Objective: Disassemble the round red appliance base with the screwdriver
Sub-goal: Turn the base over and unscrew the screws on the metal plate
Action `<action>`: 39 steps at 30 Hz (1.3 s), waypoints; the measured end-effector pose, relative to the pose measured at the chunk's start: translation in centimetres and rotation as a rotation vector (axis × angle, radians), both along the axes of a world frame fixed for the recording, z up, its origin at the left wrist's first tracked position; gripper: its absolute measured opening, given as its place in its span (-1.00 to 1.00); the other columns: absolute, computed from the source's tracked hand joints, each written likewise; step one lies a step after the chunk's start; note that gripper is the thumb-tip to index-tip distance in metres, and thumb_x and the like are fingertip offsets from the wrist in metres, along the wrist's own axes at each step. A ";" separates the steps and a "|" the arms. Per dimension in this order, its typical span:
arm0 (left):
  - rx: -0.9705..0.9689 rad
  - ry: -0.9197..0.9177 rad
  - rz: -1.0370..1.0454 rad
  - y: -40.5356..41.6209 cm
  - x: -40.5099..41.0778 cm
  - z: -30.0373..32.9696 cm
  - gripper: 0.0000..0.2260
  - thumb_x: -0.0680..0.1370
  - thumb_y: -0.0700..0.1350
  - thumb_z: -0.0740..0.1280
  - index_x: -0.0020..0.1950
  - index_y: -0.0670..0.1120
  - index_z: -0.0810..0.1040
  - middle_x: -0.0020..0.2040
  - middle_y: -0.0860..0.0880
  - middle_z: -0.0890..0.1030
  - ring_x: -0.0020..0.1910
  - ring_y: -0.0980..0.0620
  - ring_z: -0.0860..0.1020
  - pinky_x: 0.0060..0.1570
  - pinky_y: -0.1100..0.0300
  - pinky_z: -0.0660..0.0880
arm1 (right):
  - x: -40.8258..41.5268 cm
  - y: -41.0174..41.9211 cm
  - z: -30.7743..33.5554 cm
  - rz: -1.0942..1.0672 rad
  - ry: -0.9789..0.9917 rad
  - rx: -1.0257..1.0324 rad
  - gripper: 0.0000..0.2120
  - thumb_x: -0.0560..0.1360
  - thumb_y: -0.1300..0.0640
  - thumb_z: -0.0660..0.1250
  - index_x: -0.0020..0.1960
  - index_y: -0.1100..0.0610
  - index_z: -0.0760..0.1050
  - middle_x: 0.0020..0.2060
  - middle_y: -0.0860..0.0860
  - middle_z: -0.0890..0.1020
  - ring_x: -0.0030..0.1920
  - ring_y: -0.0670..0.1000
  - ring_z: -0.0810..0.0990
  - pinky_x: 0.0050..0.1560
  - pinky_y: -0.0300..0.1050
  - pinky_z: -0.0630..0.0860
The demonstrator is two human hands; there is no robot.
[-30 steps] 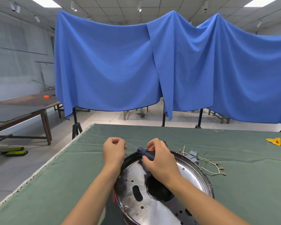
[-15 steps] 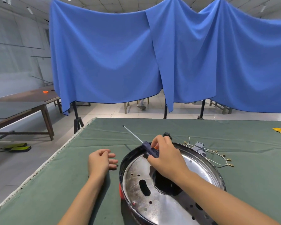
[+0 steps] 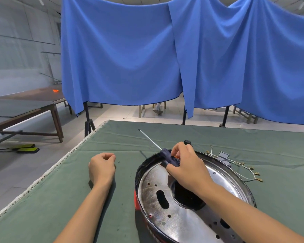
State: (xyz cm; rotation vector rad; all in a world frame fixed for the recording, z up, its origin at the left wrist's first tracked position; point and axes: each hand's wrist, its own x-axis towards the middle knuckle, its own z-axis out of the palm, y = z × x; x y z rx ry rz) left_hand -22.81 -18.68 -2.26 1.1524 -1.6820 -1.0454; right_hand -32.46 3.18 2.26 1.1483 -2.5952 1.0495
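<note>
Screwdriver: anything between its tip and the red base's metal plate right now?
No object visible in between. The dark-handled screwdriver, gripped by the right hand, points its shaft away over the green cloth table, off the round red appliance base. The left hand rests on the cloth beside it.

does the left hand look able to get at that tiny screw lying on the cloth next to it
Probably yes. The screw lies on bare green cloth just beside the left hand, with nothing between them; the right hand holds the screwdriver elsewhere.
</note>
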 end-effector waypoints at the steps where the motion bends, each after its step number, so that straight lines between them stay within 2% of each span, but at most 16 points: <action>1: -0.003 -0.008 0.016 -0.2 0.3 0.0 -0.91 0.48 -0.21 0.37 -0.18 -0.08 0.66 -0.23 -0.04 0.63 -0.10 -0.10 0.59 -0.13 0.19 0.38 | 0.0 0.0 0.0 -0.001 -0.001 0.002 -0.76 0.40 0.00 0.34 -0.07 -0.09 0.28 -0.15 -0.10 0.38 -0.25 -0.02 0.51 -0.27 -0.10 0.41; 5: -0.063 -0.108 -0.016 -0.1 0.6 -0.1 -0.90 0.46 -0.24 0.36 -0.16 -0.11 0.67 -0.17 -0.08 0.66 -0.07 -0.11 0.59 -0.09 0.18 0.41 | 0.0 0.0 0.1 -0.009 -0.015 0.008 -0.76 0.39 0.00 0.34 -0.08 -0.09 0.27 -0.16 -0.10 0.38 -0.24 -0.02 0.50 -0.25 -0.08 0.41; 11: -0.125 -0.268 -0.057 0.3 0.3 0.0 -0.89 0.45 -0.19 0.38 -0.19 -0.01 0.68 -0.12 -0.05 0.69 -0.05 -0.12 0.59 -0.17 0.19 0.41 | 0.3 0.1 0.1 -0.011 -0.020 0.010 -0.76 0.39 0.02 0.34 -0.08 -0.09 0.27 -0.15 -0.10 0.38 -0.26 -0.03 0.49 -0.30 -0.14 0.37; 21: -0.165 -0.431 -0.046 -0.6 -0.7 0.0 -0.85 0.51 -0.13 0.34 -0.03 0.05 0.68 0.07 -0.03 0.66 0.10 -0.14 0.56 -0.02 0.11 0.42 | 0.2 0.1 0.2 -0.014 -0.034 0.025 -0.76 0.39 0.01 0.34 -0.08 -0.10 0.27 -0.15 -0.11 0.39 -0.25 -0.03 0.50 -0.27 -0.10 0.40; 25: -0.137 -0.397 -0.061 -0.7 -0.6 -0.1 -0.80 0.48 -0.15 0.33 0.03 0.05 0.66 0.04 0.00 0.65 0.11 -0.12 0.55 0.01 0.11 0.42 | 0.2 0.1 0.2 -0.016 -0.037 0.028 -0.75 0.38 0.00 0.34 -0.09 -0.11 0.26 -0.15 -0.11 0.39 -0.25 -0.05 0.50 -0.26 -0.10 0.41; 27: -0.097 -0.245 -0.059 -0.7 -0.2 0.1 -0.74 0.44 -0.23 0.29 0.04 0.02 0.64 -0.06 0.00 0.64 0.05 -0.12 0.56 0.00 0.09 0.45 | 0.1 0.1 0.1 -0.014 -0.038 0.027 -0.75 0.38 0.01 0.34 -0.08 -0.10 0.27 -0.15 -0.11 0.40 -0.26 -0.05 0.50 -0.27 -0.11 0.41; 30: 0.023 0.047 -0.027 -0.4 0.5 0.9 -0.75 0.44 -0.32 0.24 -0.04 -0.06 0.63 -0.16 -0.06 0.62 -0.12 -0.08 0.60 -0.03 -0.01 0.55 | 0.1 0.1 0.2 -0.013 -0.049 0.023 -0.75 0.38 0.02 0.34 -0.10 -0.10 0.26 -0.15 -0.10 0.40 -0.27 -0.04 0.49 -0.29 -0.12 0.39; 32: 0.074 0.132 -0.074 0.5 0.6 1.9 -0.76 0.44 -0.36 0.24 -0.15 -0.08 0.63 -0.23 -0.05 0.62 -0.34 0.07 0.57 -0.23 0.02 0.60 | 0.1 0.1 0.2 -0.010 -0.060 0.018 -0.75 0.38 0.03 0.35 -0.11 -0.09 0.26 -0.15 -0.09 0.40 -0.26 -0.03 0.48 -0.28 -0.11 0.39; 34: 0.028 0.118 -0.168 1.9 0.1 3.3 -0.74 0.44 -0.37 0.23 -0.24 -0.07 0.62 -0.29 -0.04 0.63 -0.43 0.09 0.49 -0.40 0.23 0.50 | 0.0 0.1 0.3 -0.001 -0.086 0.000 -0.75 0.39 0.04 0.35 -0.13 -0.08 0.25 -0.15 -0.06 0.43 -0.23 -0.02 0.48 -0.27 -0.10 0.40; 36: -0.007 0.078 -0.329 4.0 -0.6 4.8 -0.79 0.46 -0.32 0.26 -0.25 -0.11 0.62 -0.33 -0.03 0.63 -0.44 0.08 0.47 -0.47 0.31 0.40 | 0.0 0.1 0.4 0.008 -0.103 -0.046 -0.76 0.40 0.06 0.35 -0.14 -0.09 0.27 -0.15 -0.03 0.48 -0.20 -0.02 0.48 -0.25 -0.11 0.42; 37: -0.012 0.035 -0.419 5.3 -1.0 5.3 -0.84 0.46 -0.28 0.29 -0.26 -0.12 0.62 -0.33 -0.03 0.62 -0.42 0.07 0.49 -0.43 0.29 0.42 | 0.1 0.2 0.6 0.009 -0.102 -0.090 -0.78 0.40 0.08 0.35 -0.13 -0.08 0.30 -0.15 -0.02 0.51 -0.19 -0.03 0.49 -0.24 -0.12 0.42; 39: -0.061 -0.114 -0.539 7.3 -1.6 5.6 -0.90 0.46 -0.20 0.36 -0.25 -0.07 0.61 -0.29 -0.02 0.63 -0.27 0.01 0.56 -0.20 0.17 0.50 | 0.1 0.5 1.1 -0.003 -0.109 -0.217 -0.83 0.39 0.13 0.37 -0.11 -0.05 0.40 -0.16 -0.01 0.58 -0.19 -0.04 0.53 -0.23 -0.12 0.49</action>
